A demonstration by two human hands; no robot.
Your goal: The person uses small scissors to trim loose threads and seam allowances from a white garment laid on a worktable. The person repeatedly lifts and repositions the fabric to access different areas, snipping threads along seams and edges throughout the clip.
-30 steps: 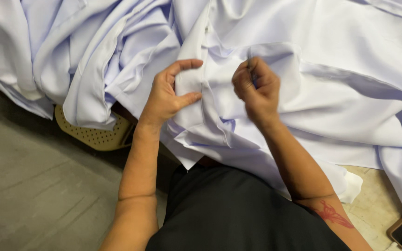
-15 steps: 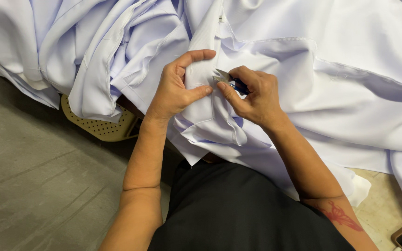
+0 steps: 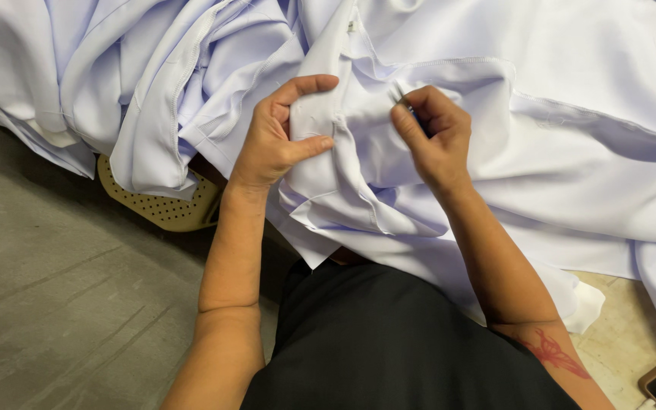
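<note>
Fabric fold (image 3: pixel 343 144) betw. L hand (image 3: pixel 275 140) fingers, R hand (image 3: pixel 434 137) beside.

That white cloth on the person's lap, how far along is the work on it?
Nothing shows as finished. In hand: the left hand pinches a fold of the white cloth while the right hand holds a small metal tool, probably thread snips, at a seam. Left: a large heap of similar cloth lies beyond, though I can't tell which pieces are already trimmed.
</note>
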